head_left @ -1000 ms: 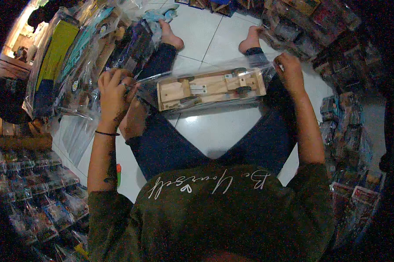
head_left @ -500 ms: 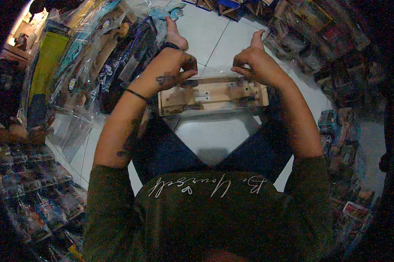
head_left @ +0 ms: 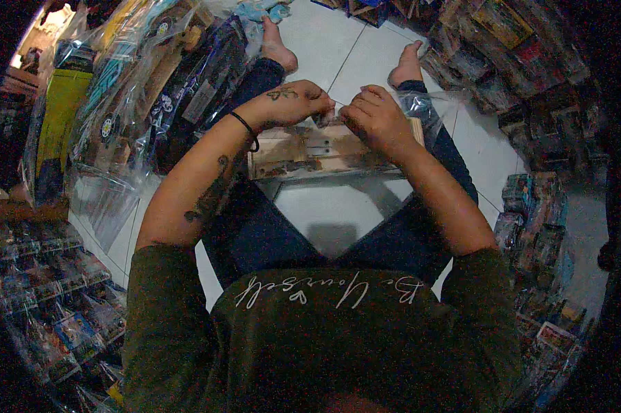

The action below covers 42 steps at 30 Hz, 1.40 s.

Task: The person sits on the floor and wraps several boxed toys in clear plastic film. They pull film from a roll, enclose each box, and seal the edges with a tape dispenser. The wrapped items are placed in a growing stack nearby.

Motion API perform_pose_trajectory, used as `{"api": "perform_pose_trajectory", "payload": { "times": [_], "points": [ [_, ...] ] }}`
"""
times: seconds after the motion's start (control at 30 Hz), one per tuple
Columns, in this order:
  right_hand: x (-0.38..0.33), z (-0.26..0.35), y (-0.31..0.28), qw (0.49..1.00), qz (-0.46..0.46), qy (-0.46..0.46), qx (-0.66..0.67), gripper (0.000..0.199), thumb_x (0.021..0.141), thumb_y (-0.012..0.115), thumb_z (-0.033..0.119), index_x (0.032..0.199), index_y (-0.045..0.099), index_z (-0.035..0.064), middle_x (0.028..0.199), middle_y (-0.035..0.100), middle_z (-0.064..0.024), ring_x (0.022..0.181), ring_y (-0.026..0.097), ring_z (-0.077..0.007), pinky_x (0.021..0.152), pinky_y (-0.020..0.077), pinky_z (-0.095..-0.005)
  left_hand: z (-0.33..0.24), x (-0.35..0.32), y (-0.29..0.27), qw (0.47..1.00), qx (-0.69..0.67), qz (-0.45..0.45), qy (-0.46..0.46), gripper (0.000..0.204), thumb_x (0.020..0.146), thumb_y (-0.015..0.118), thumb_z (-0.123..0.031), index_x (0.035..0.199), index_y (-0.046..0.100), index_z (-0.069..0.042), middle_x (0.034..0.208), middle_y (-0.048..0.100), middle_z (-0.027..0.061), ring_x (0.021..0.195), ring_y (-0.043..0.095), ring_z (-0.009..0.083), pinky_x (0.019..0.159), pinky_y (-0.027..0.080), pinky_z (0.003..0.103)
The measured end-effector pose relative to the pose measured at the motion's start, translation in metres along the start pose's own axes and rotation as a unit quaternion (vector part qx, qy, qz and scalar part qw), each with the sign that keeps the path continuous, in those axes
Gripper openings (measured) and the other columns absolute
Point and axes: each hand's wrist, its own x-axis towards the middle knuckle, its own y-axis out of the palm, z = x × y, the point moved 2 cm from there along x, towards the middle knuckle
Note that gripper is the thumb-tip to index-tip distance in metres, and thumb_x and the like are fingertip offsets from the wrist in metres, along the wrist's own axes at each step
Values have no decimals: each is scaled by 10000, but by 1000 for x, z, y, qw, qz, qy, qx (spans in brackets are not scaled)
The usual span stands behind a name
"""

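Note:
A pale wooden rack-like piece (head_left: 283, 155) with a small metal fitting lies across my thighs, its far side partly hidden by my hands. Thin clear plastic (head_left: 431, 107) wraps around it and sticks out past its right end. My left hand (head_left: 300, 103) is closed in a pinch at the plastic's far edge, above the wood. Close beside it, my right hand (head_left: 379, 120) is also closed, its fingers curled on the same plastic. Only a narrow gap separates the two hands. The fingertips are small and dim.
Plastic-wrapped skateboard decks (head_left: 183, 96) lean at the left. Below them are rows of small packaged items (head_left: 62, 296). Packed goods (head_left: 544, 103) crowd the right side. My bare feet (head_left: 407, 65) rest on the white tiled floor (head_left: 324, 48).
Both hands have moved inward over the wooden piece and are now nearly touching. The plastic at the right end has bunched up and shows more clearly.

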Motion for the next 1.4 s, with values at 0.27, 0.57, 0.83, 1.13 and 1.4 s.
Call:
{"api": "perform_pose_trajectory", "payload": {
  "times": [0.27, 0.57, 0.83, 1.13, 1.4],
  "points": [
    [0, -26, 0, 980, 117, 18, 159, 236, 890, 515, 275, 822, 640, 86, 723, 606, -90, 769, 582, -275, 827, 413, -394, -18, -115, -83, 984, 148, -44, -91, 302, 775, 694, -266, 922, 630, -11, 870, 638, 137, 798, 610, 280, 741, 480, 344],
    [-18, -43, 10, 984, 89, 32, 149, 194, 849, 584, 260, 880, 647, 78, 786, 628, -134, 788, 589, -314, 769, 436, -416, -28, -27, 31, 936, 220, -239, 138, 222, 853, 585, -285, 873, 668, -80, 704, 618, 97, 787, 595, 257, 973, 316, 477],
    [-129, -133, -136, 788, 260, 540, -142, 257, 743, 704, 185, 966, 667, 64, 943, 645, -139, 955, 576, -311, 900, 416, -389, -22, -32, 15, 957, 153, -208, 132, 207, 838, 619, -258, 858, 655, -56, 747, 631, 89, 772, 588, 244, 873, 403, 383],
    [-14, -11, -30, 997, 42, 40, 55, 225, 741, 655, 233, 922, 659, 100, 887, 648, -110, 892, 603, -294, 867, 407, -416, -36, -19, 1, 996, 58, -21, 65, 212, 882, 578, -205, 900, 608, 4, 880, 640, 91, 880, 595, 188, 835, 451, 315],
    [-20, -26, -12, 957, 91, 148, 233, 213, 841, 580, 267, 929, 664, 92, 848, 651, -94, 868, 599, -292, 836, 413, -413, -32, 9, 19, 996, 33, -70, 38, 298, 874, 565, -295, 895, 671, -17, 840, 668, 155, 748, 629, 258, 717, 482, 351]
  ]
}}
